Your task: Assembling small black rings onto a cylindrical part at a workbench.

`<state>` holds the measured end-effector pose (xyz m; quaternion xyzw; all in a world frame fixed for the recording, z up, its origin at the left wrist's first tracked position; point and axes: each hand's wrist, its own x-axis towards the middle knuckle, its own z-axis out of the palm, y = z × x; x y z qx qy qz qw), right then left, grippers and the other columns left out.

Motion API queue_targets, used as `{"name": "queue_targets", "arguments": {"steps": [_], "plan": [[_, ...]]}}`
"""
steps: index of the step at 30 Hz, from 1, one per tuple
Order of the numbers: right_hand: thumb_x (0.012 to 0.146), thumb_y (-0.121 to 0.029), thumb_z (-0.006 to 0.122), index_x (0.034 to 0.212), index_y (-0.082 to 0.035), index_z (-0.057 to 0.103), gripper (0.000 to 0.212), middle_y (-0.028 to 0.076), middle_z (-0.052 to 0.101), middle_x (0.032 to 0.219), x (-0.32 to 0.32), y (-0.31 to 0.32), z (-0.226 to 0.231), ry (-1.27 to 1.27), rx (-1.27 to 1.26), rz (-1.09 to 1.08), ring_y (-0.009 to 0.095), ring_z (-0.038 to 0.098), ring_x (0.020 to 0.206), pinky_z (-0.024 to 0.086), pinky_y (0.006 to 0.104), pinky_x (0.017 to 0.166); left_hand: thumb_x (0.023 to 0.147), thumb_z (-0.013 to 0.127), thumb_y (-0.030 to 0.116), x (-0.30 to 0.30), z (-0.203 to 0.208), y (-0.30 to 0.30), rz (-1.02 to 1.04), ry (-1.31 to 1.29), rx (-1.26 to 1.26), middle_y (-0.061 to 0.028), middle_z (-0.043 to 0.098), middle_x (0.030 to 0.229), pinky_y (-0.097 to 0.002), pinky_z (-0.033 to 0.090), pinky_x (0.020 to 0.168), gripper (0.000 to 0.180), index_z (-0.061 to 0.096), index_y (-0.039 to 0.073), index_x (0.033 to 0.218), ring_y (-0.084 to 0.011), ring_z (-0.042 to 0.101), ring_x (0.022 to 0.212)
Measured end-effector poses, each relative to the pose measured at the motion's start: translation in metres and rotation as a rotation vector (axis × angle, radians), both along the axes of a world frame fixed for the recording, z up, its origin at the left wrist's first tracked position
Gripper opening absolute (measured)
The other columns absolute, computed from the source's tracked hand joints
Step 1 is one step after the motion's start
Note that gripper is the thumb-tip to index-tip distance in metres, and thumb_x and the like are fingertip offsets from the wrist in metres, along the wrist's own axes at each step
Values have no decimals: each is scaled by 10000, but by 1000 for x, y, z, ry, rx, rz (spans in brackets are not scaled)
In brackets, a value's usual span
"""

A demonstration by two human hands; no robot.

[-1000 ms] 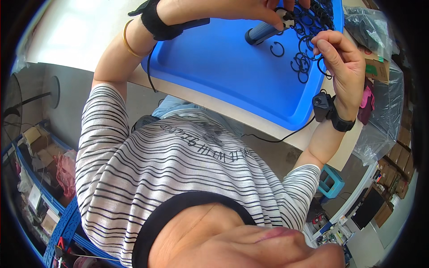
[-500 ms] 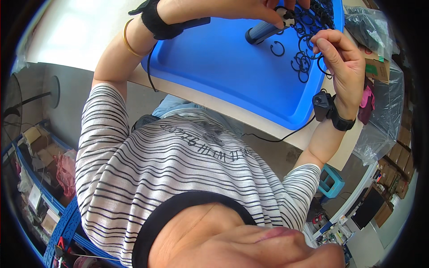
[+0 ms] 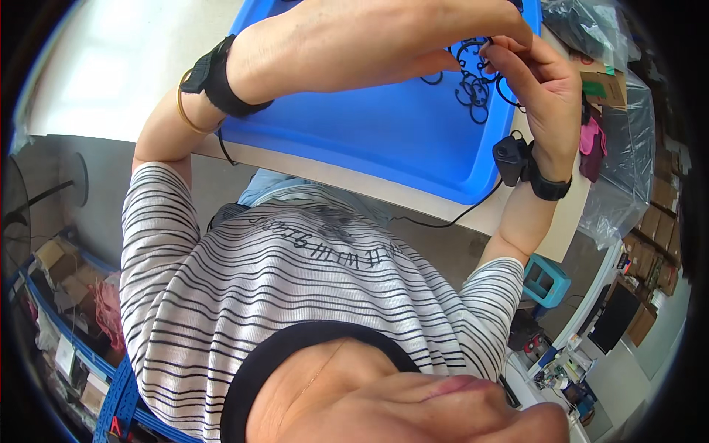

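My right hand (image 3: pixel 543 81) is closed, thumb against bent fingers, with a black snap ring (image 3: pixel 507 94) hanging at its fingertips. My left hand (image 3: pixel 450 29) reaches across from the left above the blue tray (image 3: pixel 325 148), and its fingers meet the right hand's fingertips. Its thumb points right, but the other fingertips are hidden, so whether they grip anything is unclear. Below the two hands, several loose black snap rings (image 3: pixel 473 100) lie in the tray's right part, overlapping one another.
The tray rests on a pale table (image 3: pixel 413 193). Clear plastic sheeting (image 3: pixel 628 170) and a cardboard box (image 3: pixel 604 85) are at the right. A black cable (image 3: pixel 461 220) runs from the small black device (image 3: pixel 511 159) on my right wrist. A teal stool (image 3: pixel 546 282) stands below.
My left hand has moved right to the right hand's fingertips, covering the blue-grey cylinder it was at. The right hand keeps the ring. The whole view has shifted slightly.
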<state>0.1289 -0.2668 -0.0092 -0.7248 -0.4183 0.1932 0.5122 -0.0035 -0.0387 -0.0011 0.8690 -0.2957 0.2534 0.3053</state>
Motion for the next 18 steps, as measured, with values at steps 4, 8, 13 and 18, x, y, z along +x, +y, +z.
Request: {"name": "queue_targets", "arguments": {"steps": [4, 8, 13, 18], "plan": [[980, -114, 721, 1127, -5, 746, 185, 20, 727, 962, 41, -20, 10, 43, 10, -246, 61, 658, 885, 503, 199, 803, 765, 801, -16, 3, 1, 5, -44, -59, -107, -133, 593, 1124, -387, 585, 781, 673, 518, 54, 1372, -316, 671, 996], [984, -195, 712, 1011, 18, 762, 221, 19, 743, 856, 125, -52, -1, -447, -258, -433, 93, 650, 803, 493, 243, 763, 798, 806, 28, 0, 3, 11, -19, 45, -71, -141, 592, 1160, -380, 594, 803, 635, 525, 46, 1367, -314, 673, 994], [929, -324, 751, 971, 22, 761, 349, 39, 726, 791, 193, -92, -44, -421, -641, -331, 112, 641, 747, 485, 290, 702, 827, 796, 58, 4, 0, 11, -66, -14, -99, -142, 605, 1175, -377, 594, 809, 568, 552, 31, 1339, -310, 685, 986], [905, -389, 761, 973, 11, 774, 406, 42, 736, 792, 194, -101, -36, -523, -843, -464, 128, 662, 741, 502, 298, 701, 835, 789, 46, -2, 6, 11, -7, 16, -112, -138, 624, 1179, -374, 593, 792, 508, 586, 26, 1301, -305, 687, 995]]}}
